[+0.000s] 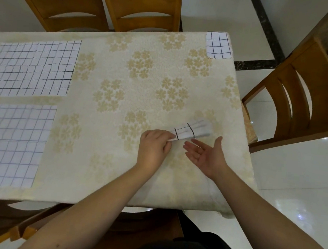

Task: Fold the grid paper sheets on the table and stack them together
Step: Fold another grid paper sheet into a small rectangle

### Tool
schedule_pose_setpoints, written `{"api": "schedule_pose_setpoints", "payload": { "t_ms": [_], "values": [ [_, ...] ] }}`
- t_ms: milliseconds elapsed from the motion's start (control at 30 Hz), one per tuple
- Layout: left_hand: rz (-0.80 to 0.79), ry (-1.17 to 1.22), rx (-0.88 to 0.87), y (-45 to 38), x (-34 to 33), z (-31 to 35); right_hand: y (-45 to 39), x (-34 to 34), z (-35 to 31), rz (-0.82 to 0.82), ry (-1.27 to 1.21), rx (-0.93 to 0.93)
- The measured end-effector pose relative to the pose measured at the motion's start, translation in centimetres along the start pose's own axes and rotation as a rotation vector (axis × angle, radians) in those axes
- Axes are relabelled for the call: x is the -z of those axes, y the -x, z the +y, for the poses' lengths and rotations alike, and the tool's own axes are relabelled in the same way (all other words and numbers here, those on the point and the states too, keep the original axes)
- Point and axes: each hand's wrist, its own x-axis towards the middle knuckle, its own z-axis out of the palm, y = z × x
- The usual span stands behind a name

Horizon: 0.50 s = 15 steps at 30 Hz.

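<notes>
Left hand (153, 145) grip: fingers curled, pinching the near-left end of the folded grid sheet (191, 131). The sheet is folded down to a narrow multi-layer strip, angled toward 2 o'clock from the hand, its far end fanned out and blurred. Whether that end rests on the worktop (146, 49) or hangs just above it can't be told.

Right hand (206, 153) grip: spread, palm up, fingers straight, holding nothing. It sits just beside the strip at its 6 o'clock; contact can't be told.

Outward from there:
- Small folded grid piece (218, 45) lies flat at the worktop's 1 o'clock corner, well apart from both hands.
- Two unfolded grid sheets lie flat on the left side: far sheet (31, 67) at 10 o'clock, near sheet (10, 144) at 8 o'clock, with a strip of bare cloth between them.
- Worktop cover is cream with a tan flower print.
- Wooden chairs: two (101, 9) at 12 o'clock, one (304, 101) at 3 o'clock.
</notes>
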Motion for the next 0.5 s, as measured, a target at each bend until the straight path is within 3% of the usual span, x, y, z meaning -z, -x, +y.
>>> {"api": "schedule_pose_setpoints", "payload": {
  "t_ms": [67, 133, 233, 333, 400, 500],
  "values": [
    [0.017, -0.104, -0.204, 0.8, -0.3, -1.1, 0.2, 0.3, -1.0, -0.032, -0.011, -0.02],
    [-0.042, -0.148, -0.281, 2.4, -1.2, -2.4, 0.2, 0.7, -1.7, -0.042, 0.106, -0.085],
    [-0.261, -0.168, -0.234, 5.7, -3.1, -3.8, -0.2, 1.6, -1.6, 0.19, 0.575, -0.054],
    [-0.477, -0.123, -0.023, 8.3, -3.9, -3.7, -0.8, 2.7, -0.8, 0.284, 0.876, 0.041],
    [-0.43, 0.021, 0.203, 9.0, -3.6, -2.9, -0.9, 3.1, -0.3, 0.267, 0.94, 0.06],
    [-0.225, 0.259, 0.651, 8.4, -2.8, -1.8, -1.2, 3.4, 0.4, 0.275, 1.073, 0.113]
  ]
}}
